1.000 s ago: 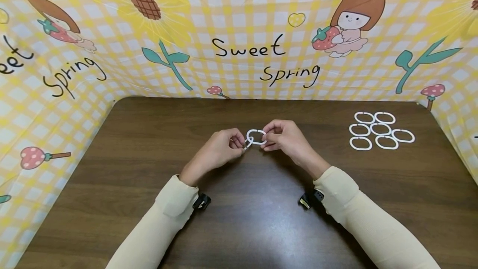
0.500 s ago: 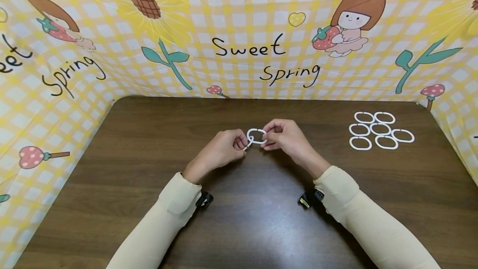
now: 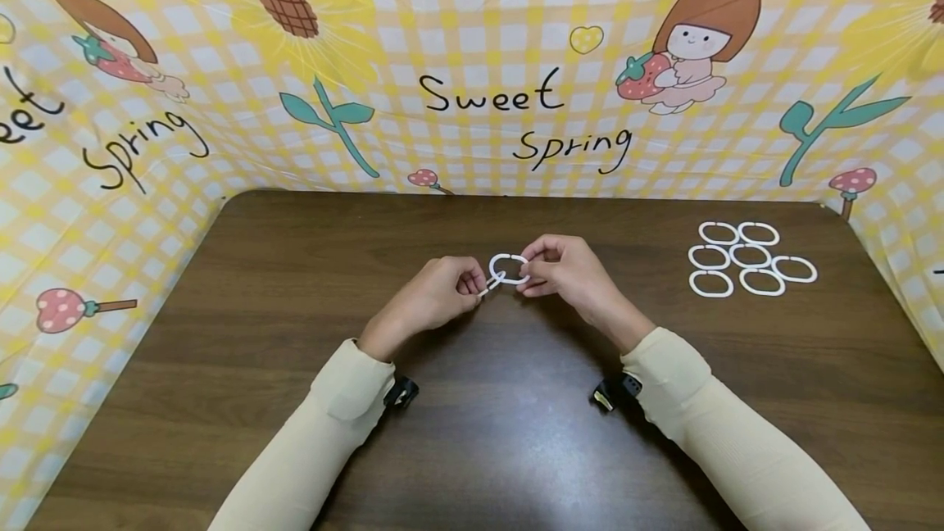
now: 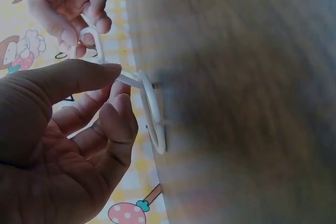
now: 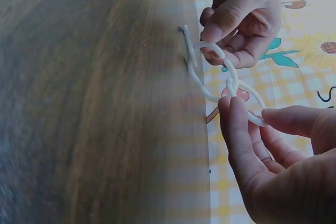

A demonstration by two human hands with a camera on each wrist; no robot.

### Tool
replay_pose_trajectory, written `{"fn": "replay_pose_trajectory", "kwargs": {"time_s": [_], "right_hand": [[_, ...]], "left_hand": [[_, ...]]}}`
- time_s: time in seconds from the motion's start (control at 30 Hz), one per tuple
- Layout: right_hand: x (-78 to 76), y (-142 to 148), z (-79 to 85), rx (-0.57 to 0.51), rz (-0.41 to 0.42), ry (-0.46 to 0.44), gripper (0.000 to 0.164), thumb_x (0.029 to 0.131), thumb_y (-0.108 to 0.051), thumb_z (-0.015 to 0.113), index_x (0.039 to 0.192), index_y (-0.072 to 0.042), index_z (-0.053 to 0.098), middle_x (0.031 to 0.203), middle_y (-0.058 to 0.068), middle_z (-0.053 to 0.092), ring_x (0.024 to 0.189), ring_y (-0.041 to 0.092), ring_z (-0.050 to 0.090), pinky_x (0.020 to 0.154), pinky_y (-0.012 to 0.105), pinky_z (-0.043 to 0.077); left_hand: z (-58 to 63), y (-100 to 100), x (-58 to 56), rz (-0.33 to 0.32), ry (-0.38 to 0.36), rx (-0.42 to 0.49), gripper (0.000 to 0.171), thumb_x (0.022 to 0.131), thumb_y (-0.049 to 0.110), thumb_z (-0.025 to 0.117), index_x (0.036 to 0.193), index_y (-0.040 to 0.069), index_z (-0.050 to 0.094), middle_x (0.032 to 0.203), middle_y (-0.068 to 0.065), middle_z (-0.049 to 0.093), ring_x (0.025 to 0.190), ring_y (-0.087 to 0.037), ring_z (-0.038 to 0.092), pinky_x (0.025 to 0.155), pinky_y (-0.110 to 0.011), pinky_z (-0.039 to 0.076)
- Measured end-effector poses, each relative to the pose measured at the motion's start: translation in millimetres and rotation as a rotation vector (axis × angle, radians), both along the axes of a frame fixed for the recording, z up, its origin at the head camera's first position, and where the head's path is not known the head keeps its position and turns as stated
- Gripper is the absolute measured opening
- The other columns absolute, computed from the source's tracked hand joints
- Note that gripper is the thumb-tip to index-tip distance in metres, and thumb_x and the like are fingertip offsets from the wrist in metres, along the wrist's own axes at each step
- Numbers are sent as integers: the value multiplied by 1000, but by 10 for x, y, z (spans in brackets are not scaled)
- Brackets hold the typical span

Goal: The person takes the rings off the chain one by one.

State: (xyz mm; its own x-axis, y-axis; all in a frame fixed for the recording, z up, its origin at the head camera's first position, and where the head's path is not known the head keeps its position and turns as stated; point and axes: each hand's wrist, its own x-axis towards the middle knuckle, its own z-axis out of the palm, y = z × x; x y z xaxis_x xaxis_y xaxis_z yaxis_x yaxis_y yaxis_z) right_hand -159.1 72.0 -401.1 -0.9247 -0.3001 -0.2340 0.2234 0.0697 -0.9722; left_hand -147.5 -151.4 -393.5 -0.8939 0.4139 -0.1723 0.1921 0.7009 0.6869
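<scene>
Near the middle of the table, my left hand [image 3: 435, 293] and my right hand [image 3: 569, 273] face each other over joined white oval plastic chain links. Right thumb and fingertips pinch one link [image 3: 505, 256] by its right end. Through its left part runs a second link [image 3: 492, 284], held between left thumb and fingers. A third link [image 4: 150, 100] dangles from the second beneath the left hand in the left wrist view; the head view hides it behind that hand. Fingertips cover part of both held links.
Several loose white links [image 3: 711, 295] lie grouped flat on the brown wooden table [image 3: 243, 400] at the back right. A yellow checked cloth [image 3: 472, 39] with printed figures stands behind the table and along its sides.
The second link sits slightly further right inside the right hand's link, with more of it showing. My left hand has shifted only a little; the right hand has hardly moved.
</scene>
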Motion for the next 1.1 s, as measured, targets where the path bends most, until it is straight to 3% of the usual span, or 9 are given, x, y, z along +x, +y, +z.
{"fn": "replay_pose_trajectory", "kwargs": {"time_s": [0.3, 0.53, 0.8, 1.1], "right_hand": [[-3, 12, -18, 9, 2, -1, 24, 97, 8, 59, 118, 19, 58, 94, 19, 69, 71, 16, 73, 70, 31, 64], [6, 14, -17, 16, 3, -2, 23, 97, 7, 57, 118, 17, 59, 90, 10, 67, 71, 16, 72, 71, 32, 64], [9, 6, -21, 18, 0, -2, 24, 96, 8, 57, 117, 18, 60, 96, 17, 67, 70, 16, 71, 72, 32, 64], [5, 3, -36, 37, 15, 7, 23, 97, 7, 58, 116, 18, 61, 90, 13, 66, 69, 15, 72, 70, 31, 64]], "left_hand": [[9, -16, -4, 15, 4, 11, 6, 90, -1, 68, 94, 3, 71, 82, -5, 66, 77, -15, 60, 71, -25, 50], [6, -10, -7, 35, 20, 20, 8, 89, -2, 65, 94, 2, 71, 81, -5, 66, 76, -14, 61, 71, -24, 50], [3, -8, -9, 55, 25, 30, 8, 90, -1, 66, 94, 4, 71, 82, -5, 66, 78, -15, 61, 72, -25, 50], [0, 0, -10, 70, 22, 59, 8, 92, 3, 66, 95, 5, 72, 83, -4, 66, 79, -16, 60, 71, -25, 50]]}}
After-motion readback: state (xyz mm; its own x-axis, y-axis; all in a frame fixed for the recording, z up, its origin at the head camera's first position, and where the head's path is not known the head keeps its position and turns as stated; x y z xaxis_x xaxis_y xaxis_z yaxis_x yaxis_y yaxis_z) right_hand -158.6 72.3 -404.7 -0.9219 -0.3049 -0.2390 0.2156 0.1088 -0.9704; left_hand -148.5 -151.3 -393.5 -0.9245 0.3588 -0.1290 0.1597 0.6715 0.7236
